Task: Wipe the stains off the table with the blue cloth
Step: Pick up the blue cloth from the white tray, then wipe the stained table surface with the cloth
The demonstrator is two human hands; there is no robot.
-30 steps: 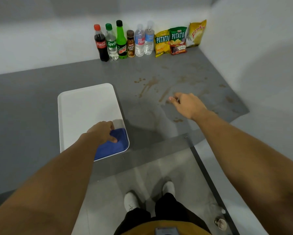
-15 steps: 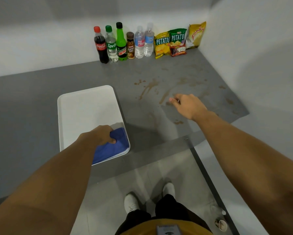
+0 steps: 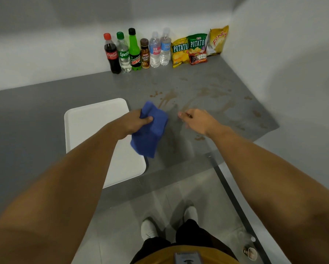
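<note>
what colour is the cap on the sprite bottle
Green: the Sprite bottle has a green cap, seen in the head view.

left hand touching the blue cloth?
Touching. The head view shows the left hand gripping the blue cloth, thumb pressed across its top fold, with the cloth hanging below.

Plain white walls (image 3: 36, 60) meet in a corner behind the grey tabletop (image 3: 26, 115); pale tiled floor (image 3: 178, 202) below, crossed by a dark strip (image 3: 234, 199).
</note>
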